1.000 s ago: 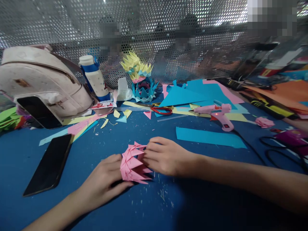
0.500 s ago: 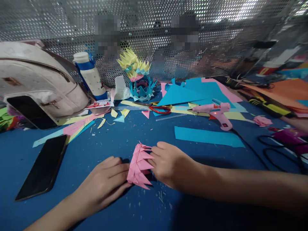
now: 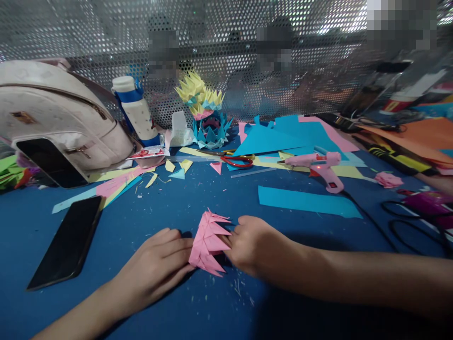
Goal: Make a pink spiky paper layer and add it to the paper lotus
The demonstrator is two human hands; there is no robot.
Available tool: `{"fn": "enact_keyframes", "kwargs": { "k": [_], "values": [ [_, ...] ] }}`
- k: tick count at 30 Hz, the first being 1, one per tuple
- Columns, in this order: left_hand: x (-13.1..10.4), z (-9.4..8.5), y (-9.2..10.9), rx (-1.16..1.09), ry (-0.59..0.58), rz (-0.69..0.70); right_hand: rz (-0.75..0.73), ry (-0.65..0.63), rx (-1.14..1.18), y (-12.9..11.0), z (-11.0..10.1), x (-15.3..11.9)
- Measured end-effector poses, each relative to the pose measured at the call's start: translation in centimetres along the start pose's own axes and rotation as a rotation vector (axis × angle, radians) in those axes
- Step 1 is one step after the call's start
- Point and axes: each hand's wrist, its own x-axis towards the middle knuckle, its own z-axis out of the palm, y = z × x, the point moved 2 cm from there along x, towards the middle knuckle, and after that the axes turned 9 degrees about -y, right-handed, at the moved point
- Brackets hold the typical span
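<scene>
A pink folded-paper ring with pointed spikes (image 3: 209,243) lies on its side between my hands, its spikes facing right. My left hand (image 3: 155,262) is closed on the ring's left edge, with the fingertips partly hidden by the paper. From the other side my right hand (image 3: 253,245) is curled, and its fingers reach into the spiked opening, where their tips are hidden. Beyond them stands a stack of similar spiky paper rings in yellow (image 3: 193,92) and blue (image 3: 211,132). A long blue paper strip (image 3: 307,202) rests flat past my right hand.
A pink glue gun (image 3: 318,163) with a lit red light and a trailing cord lies at right. Red-handled scissors (image 3: 239,161), blue paper sheets (image 3: 279,137) and scraps lie behind. At left are a phone (image 3: 67,243), a backpack (image 3: 60,113) and a bottle (image 3: 136,113). Another person's arm (image 3: 437,183) enters at right.
My right hand has drawn slightly right and down, its fingers still inside the pink ring. The ring has turned a little, and the whole view has shifted slightly.
</scene>
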Motion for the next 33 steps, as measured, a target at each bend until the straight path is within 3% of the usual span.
{"fn": "enact_keyframes", "kwargs": {
  "k": [4,11,16,23,25,29,31,33],
  "values": [
    [0.1,-0.2,0.1,-0.072,0.033,0.012,-0.037,0.033,0.037,-0.3,-0.5,-0.1],
    [0.4,-1.0,-0.1,-0.384,0.115,-0.063,-0.105,-0.058,0.141,0.8,-1.7,-0.1],
    [0.3,-1.1,-0.7,-0.463,0.107,-0.111,-0.024,-0.062,0.169,1.0,-1.8,-0.2],
    [0.3,-1.1,-0.9,-0.494,0.116,-0.135,0.195,-0.355,0.149,1.6,-2.6,0.7],
    [0.4,-1.2,-0.9,-0.509,0.122,-0.144,0.163,-0.345,0.153,1.5,-2.6,0.7],
    [0.5,-1.2,-0.9,-0.511,0.128,-0.148,0.001,-0.164,0.2,0.9,-2.6,0.2],
    [0.5,-1.2,-0.9,-0.507,0.124,-0.149,0.021,-0.176,0.207,1.0,-2.8,0.2],
    [0.5,-1.3,-0.9,-0.507,0.119,-0.151,0.126,-0.272,0.19,1.3,-3.0,0.4]
  ]
}}
